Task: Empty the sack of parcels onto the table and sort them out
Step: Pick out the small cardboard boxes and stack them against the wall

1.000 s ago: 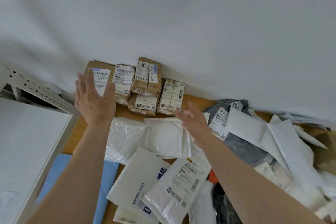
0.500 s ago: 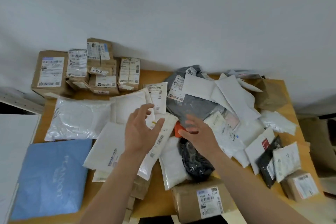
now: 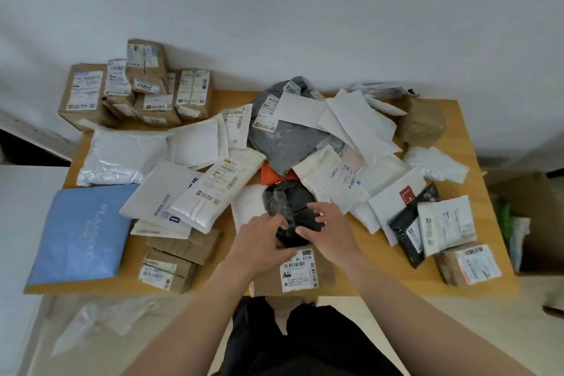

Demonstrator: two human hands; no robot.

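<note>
Table (image 3: 381,272) strewn with parcels. Far left: blue bag (image 3: 82,232), print blurred. Back left: stacked cardboard boxes (image 3: 137,94), one tagged "2007". Centre: black bag (image 3: 290,204) partly over a labelled box (image 3: 300,272) reading "M1 A21B". Left hand (image 3: 259,238) curls its fingers onto the bag's near edge. Right hand (image 3: 332,232) is spread, thumb touching it. Behind: grey bag (image 3: 274,143) tagged "2008". Right, off the table: carton (image 3: 537,223), green and white plastic inside.
</note>
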